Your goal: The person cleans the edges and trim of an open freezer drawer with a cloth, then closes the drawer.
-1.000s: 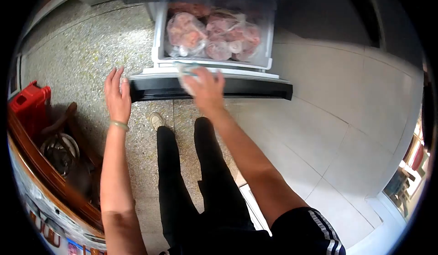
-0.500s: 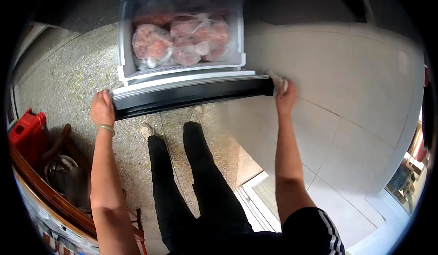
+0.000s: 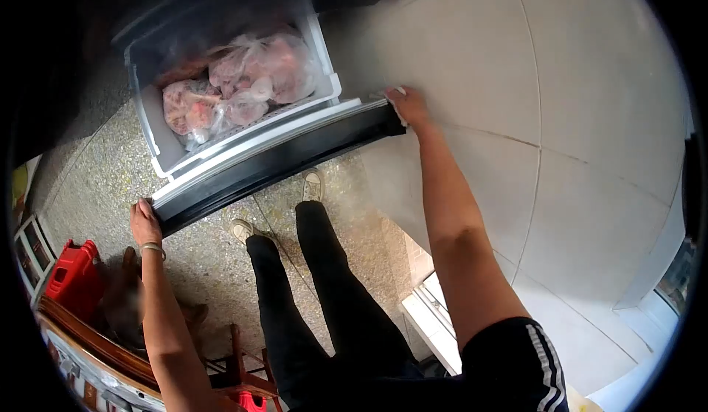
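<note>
A freezer drawer (image 3: 164,154) stands pulled out, its pale bin holding several clear plastic bags of pinkish meat (image 3: 243,73). Its long black front panel (image 3: 273,157) faces me, with a light edge along the top. My left hand (image 3: 145,222), a bangle on its wrist, is closed around the panel's left end. At the opposite end, my right hand (image 3: 409,107) presses a crumpled white cloth (image 3: 399,105) against the panel's corner; its fingertips are partly hidden.
A tiled wall (image 3: 479,65) runs close along my right side. Speckled stone floor (image 3: 96,154) lies beneath the drawer and my shoes. On the lower left are a red plastic container (image 3: 74,275) and wooden furniture (image 3: 96,345).
My view has turned, so the drawer appears tilted and further left. The right hand, with the white cloth, has closed in on the panel's right end. My left hand keeps its hold.
</note>
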### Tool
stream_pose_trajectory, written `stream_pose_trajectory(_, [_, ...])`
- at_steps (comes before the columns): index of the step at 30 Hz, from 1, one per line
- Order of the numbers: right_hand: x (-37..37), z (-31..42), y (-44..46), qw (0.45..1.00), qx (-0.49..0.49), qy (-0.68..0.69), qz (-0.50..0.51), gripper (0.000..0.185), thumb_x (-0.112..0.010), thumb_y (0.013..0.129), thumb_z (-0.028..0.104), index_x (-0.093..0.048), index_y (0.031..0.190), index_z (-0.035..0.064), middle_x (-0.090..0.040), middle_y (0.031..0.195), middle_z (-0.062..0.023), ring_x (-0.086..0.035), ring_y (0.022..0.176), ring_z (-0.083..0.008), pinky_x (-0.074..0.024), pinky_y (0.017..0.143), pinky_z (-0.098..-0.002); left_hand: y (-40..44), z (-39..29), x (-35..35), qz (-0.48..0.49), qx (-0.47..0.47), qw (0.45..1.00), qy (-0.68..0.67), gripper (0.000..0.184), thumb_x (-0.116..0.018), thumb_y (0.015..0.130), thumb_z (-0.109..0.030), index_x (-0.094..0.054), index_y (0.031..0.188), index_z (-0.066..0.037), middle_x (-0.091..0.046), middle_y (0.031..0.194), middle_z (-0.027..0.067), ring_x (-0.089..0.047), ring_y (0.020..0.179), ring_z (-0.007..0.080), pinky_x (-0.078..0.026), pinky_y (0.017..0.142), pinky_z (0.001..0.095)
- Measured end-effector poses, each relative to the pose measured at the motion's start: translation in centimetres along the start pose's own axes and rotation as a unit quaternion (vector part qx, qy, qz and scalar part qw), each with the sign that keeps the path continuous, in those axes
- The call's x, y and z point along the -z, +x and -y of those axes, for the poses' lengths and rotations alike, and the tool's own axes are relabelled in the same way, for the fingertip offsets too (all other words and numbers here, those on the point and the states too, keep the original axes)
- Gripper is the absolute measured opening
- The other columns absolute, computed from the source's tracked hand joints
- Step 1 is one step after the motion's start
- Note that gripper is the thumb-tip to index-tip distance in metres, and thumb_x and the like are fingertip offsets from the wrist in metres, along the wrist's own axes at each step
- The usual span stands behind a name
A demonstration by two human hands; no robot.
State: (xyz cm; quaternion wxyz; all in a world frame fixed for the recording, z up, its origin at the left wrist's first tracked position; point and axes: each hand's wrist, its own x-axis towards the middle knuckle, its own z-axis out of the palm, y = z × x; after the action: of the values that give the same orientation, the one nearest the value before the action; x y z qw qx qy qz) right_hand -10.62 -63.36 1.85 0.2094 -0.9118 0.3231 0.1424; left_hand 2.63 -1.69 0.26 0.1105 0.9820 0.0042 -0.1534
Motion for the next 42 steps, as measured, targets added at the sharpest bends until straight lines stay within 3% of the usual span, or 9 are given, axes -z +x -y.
stream_pose_trajectory(6, [-2.1, -3.3, -7.7, 0.828, -0.171, 0.533, -0.029, 0.038, -0.055, 0.087, 0.031, -0.058, 0.105, -0.0028, -0.061, 0.096, -0.0228, -0.059, 0.091, -0.0266, -0.045, 0.074, -0.0376, 0.2, 0.3, 0.0, 0.016, 0.01, 1.0, 0.006, 0.051, -0.025, 0.096, -0.037, -0.063, 0.097, -0.003, -0.056, 0.098, 0.0192, -0.054, 0.091, 0.0366, -0.041, 0.083, 0.0402])
stream_pose_trajectory(9, [-0.9, -3.3, -9.6, 0.944, -0.16, 0.282, 0.069, 0.031, -0.062, 0.081, 0.017, -0.057, 0.106, -0.0014, -0.059, 0.101, -0.0219, -0.056, 0.097, -0.0306, -0.0438, 0.079, -0.039, 0.1, 0.2, 0.1, 0.028, 0.013, 0.999, 0.018, 0.051, -0.025, 0.096, -0.037, -0.063, 0.097, -0.003, -0.055, 0.099, 0.0194, -0.054, 0.092, 0.0369, -0.04, 0.084, 0.0401])
stream_pose_trajectory(12, [5.2, 3.2, -6.7, 0.975, 0.125, 0.011, -0.183, 0.038, -0.064, 0.069, 0.001, -0.056, 0.106, -0.0008, -0.055, 0.108, -0.0205, -0.049, 0.109, -0.0361, -0.0421, 0.085, -0.0404, 0.5, 0.4, -0.1, 0.029, 0.005, 0.999, 0.032, 0.049, -0.026, 0.095, -0.035, -0.062, 0.094, -0.003, -0.056, 0.098, 0.0194, -0.053, 0.093, 0.0365, -0.041, 0.083, 0.0411])
stream_pose_trajectory(16, [6.0, 5.4, 1.2, 0.904, 0.298, -0.237, -0.193, 0.036, -0.059, 0.074, 0.002, -0.056, 0.11, 0.0024, -0.05, 0.121, -0.0167, -0.044, 0.118, -0.0322, -0.036, 0.094, -0.0401, 0.1, 0.3, 0.0, -0.001, 0.015, 1.0, -0.006, 0.049, -0.025, 0.095, -0.037, -0.062, 0.095, -0.004, -0.056, 0.097, 0.0187, -0.053, 0.092, 0.0364, -0.041, 0.083, 0.0407])
stream_pose_trajectory(20, [2.4, 3.5, 3.6, 0.719, 0.3, -0.617, 0.111, 0.025, -0.054, 0.081, 0.015, -0.065, 0.103, 0.0188, -0.056, 0.118, -0.0065, -0.046, 0.117, -0.0248, -0.0197, 0.108, -0.0357, -0.1, -0.7, 0.9, 0.024, 0.041, 0.999, -0.003, 0.048, -0.025, 0.095, -0.036, -0.062, 0.095, -0.005, -0.055, 0.101, 0.0186, -0.053, 0.092, 0.0362, -0.041, 0.084, 0.0401])
stream_pose_trajectory(26, [6.9, 5.7, 0.4, 0.824, 0.17, -0.446, 0.304, 0.024, -0.055, 0.079, 0.013, -0.065, 0.101, 0.0143, -0.063, 0.104, -0.0099, -0.061, 0.094, -0.0216, -0.0384, 0.092, -0.0403, -0.4, -1.7, 0.9, 0.011, 0.047, 0.999, -0.012, 0.046, -0.027, 0.095, -0.034, -0.062, 0.094, -0.005, -0.055, 0.101, 0.018, -0.052, 0.093, 0.0366, -0.041, 0.083, 0.0408])
stream_pose_trajectory(28, [6.6, 5.1, -1.3, 0.983, 0.175, -0.058, 0.014, 0.028, -0.06, 0.073, 0.014, -0.063, 0.101, 0.0122, -0.063, 0.102, -0.011, -0.059, 0.095, -0.0264, -0.0415, 0.085, -0.0436, -0.6, -1.8, 1.0, 0.01, 0.033, 0.999, 0.002, 0.046, -0.026, 0.095, -0.033, -0.062, 0.094, -0.005, -0.055, 0.101, 0.0177, -0.052, 0.093, 0.0368, -0.041, 0.083, 0.0413])
stream_pose_trajectory(36, [-6.5, 19.6, -8.6, 0.951, 0.298, -0.072, 0.03, 0.028, -0.062, 0.063, 0.004, -0.059, 0.09, 0.0018, -0.056, 0.102, -0.018, -0.05, 0.104, -0.0325, -0.0314, 0.093, -0.0474, -0.3, -1.3, 0.7, 0.008, 0.005, 0.999, 0.041, 0.043, -0.028, 0.095, -0.032, -0.061, 0.099, -0.006, -0.057, 0.1, 0.0177, -0.053, 0.093, 0.0386, -0.041, 0.082, 0.0438])
stream_pose_trajectory(42, [-6.1, 20.1, -11.0, 0.939, 0.331, 0.039, 0.085, 0.049, -0.059, 0.066, -0.003, -0.058, 0.11, 0.0177, -0.052, 0.121, -0.0096, -0.04, 0.121, -0.0297, -0.0265, 0.103, -0.0431, 0.3, 0.0, 0.7, 0.026, -0.015, 1.0, -0.007, 0.04, -0.031, 0.095, -0.032, -0.061, 0.103, -0.008, -0.056, 0.106, 0.018, -0.052, 0.098, 0.0381, -0.041, 0.086, 0.0417])
